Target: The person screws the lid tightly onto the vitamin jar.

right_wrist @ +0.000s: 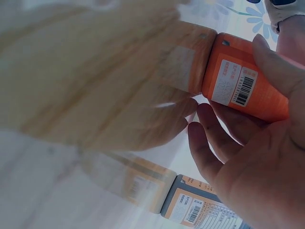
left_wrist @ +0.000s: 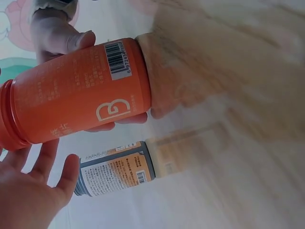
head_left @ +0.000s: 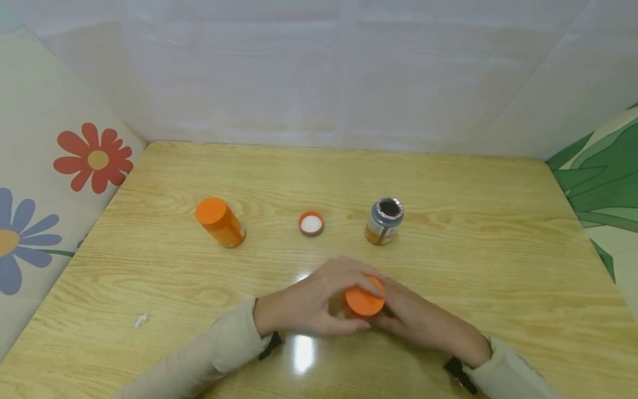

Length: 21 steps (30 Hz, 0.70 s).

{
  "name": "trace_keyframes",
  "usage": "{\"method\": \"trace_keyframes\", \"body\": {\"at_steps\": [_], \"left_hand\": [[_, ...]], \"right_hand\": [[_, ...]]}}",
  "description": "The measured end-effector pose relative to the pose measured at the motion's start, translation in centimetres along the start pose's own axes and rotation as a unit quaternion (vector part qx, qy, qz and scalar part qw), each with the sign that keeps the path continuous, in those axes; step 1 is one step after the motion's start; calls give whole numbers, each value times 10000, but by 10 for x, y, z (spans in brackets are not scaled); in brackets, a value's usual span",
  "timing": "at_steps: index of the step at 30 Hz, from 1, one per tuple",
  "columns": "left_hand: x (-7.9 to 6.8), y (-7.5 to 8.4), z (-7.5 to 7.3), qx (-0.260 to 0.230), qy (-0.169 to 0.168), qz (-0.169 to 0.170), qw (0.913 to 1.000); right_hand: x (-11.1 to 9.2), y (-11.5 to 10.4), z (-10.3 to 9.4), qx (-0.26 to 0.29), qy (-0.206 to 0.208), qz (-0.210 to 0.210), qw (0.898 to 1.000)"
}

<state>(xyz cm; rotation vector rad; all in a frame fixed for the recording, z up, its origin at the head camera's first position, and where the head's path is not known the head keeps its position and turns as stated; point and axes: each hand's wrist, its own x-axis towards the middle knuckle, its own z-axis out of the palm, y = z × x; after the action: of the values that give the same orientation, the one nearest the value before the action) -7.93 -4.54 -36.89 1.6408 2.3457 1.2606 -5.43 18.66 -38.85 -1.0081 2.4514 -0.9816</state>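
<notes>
An orange bottle with an orange cap (head_left: 365,302) stands on the table between both hands. My left hand (head_left: 321,299) curls its thumb and fingers about the cap. Lower down, the right hand (head_left: 423,318) grips the bottle's body from the right, its thumb on the side in the right wrist view. The orange body (left_wrist: 81,93) carries a barcode label and pale print. Beyond the hands stands a grey-blue bottle (head_left: 382,226) without a lid, its mouth dark inside. A round lid (head_left: 311,224) with a white inside lies upturned to its left.
Another capped orange bottle (head_left: 221,223) stands farther left on the wooden table (head_left: 448,194). A small white scrap (head_left: 140,320) lies near the left edge. A pale cloth (head_left: 319,83) hangs behind the table, and flower-patterned panels (head_left: 30,138) flank it.
</notes>
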Motion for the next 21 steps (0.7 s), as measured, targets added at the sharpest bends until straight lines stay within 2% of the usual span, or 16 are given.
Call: {"method": "trace_keyframes", "body": {"at_steps": [8, 14, 21], "left_hand": [[-2, 1, 4, 377, 249, -492, 9978], [-2, 1, 5, 374, 486, -420, 9972], [-4, 4, 3, 169, 154, -494, 9985]], "right_hand": [[0, 1, 0, 1, -9, -160, 9999], [0, 1, -1, 18, -30, -141, 9999], [1, 1, 1, 132, 156, -332, 9992]]}}
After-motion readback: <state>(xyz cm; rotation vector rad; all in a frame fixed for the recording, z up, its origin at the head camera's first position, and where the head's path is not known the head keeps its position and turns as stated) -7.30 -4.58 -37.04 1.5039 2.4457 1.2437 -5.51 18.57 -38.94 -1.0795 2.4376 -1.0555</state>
